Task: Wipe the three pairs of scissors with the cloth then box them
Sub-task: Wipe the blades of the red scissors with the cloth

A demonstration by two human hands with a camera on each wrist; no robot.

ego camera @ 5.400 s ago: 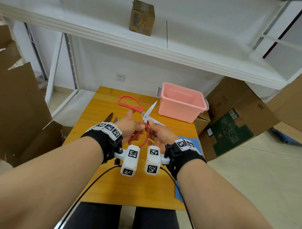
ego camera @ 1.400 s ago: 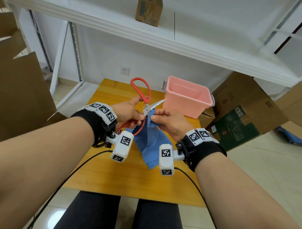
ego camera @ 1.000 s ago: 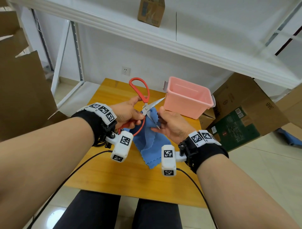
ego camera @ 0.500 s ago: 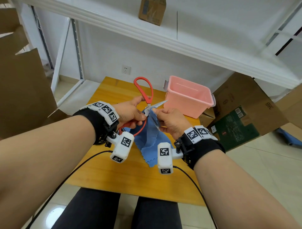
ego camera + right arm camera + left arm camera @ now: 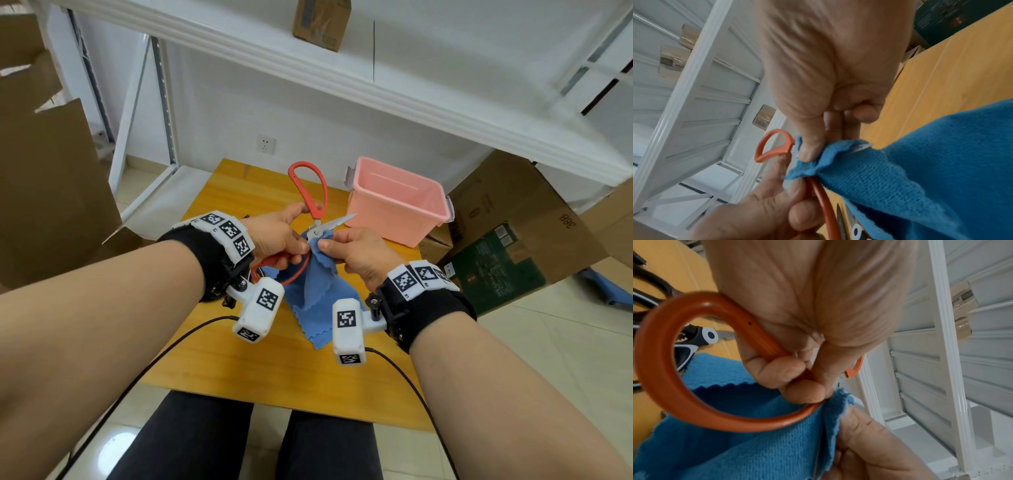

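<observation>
First wipe underway: red scissors (image 5: pixel 310 202) are gripped by the left hand (image 5: pixel 277 240), blue cloth (image 5: pixel 317 274) pinched on a blade by the right hand (image 5: pixel 359 255), probably slid tipward next.

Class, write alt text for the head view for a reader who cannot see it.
Two hands wipe red-handled scissors above a wooden table: the left hand grips a handle, the right hand pinches a blue cloth around one blade. An empty pink box stands behind.

head camera down, wrist cameras close, upward
</observation>
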